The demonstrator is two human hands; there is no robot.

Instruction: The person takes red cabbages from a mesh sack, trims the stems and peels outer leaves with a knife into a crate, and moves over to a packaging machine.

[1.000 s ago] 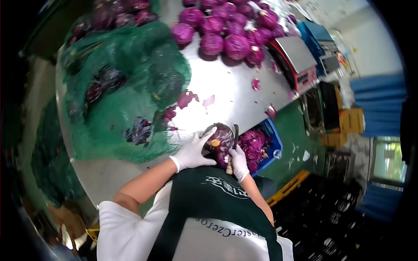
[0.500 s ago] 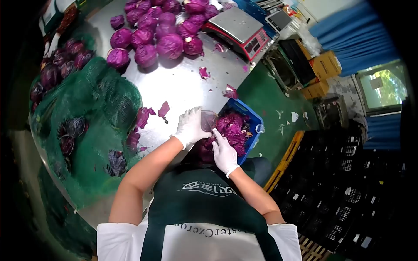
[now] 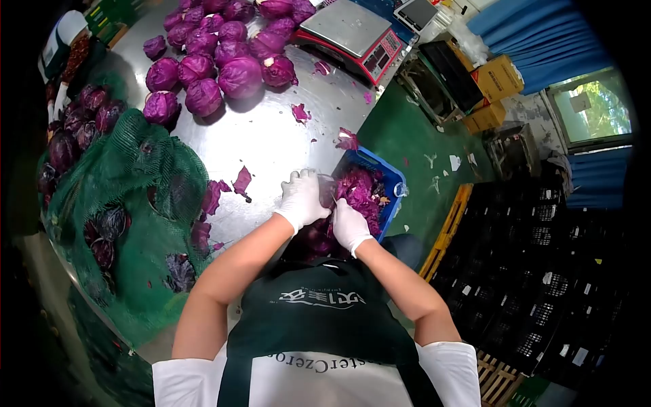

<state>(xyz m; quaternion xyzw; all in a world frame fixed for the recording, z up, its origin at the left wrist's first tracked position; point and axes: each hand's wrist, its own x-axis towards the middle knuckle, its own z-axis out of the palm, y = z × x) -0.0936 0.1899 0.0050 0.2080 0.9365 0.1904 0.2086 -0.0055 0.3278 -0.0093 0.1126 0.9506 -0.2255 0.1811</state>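
Observation:
My left hand (image 3: 303,198), in a white glove, is wrapped round the side of a dark red cabbage (image 3: 327,190) at the table's front edge. On the cabbage's other side is my right hand (image 3: 350,224), also gloved, with its fingers closed; the knife is not visible in it now, so what it grips is hidden. Just beyond, a blue basket (image 3: 391,178) holds loose purple leaves (image 3: 359,193). Torn leaf pieces (image 3: 242,181) lie on the metal table (image 3: 271,150) left of my hands.
Purple cabbages (image 3: 240,77) are piled at the back, beside a red scale (image 3: 347,30). Green netting (image 3: 149,258) with darker cabbages covers the left side. Another person (image 3: 68,47) stands at the far left. Black crates (image 3: 522,271) and a yellow pallet (image 3: 447,230) are at right.
The view has swung so the table's contents sit further left. The knife seen at my right hand a second ago is no longer visible. My right hand has come up against the cabbage's near side.

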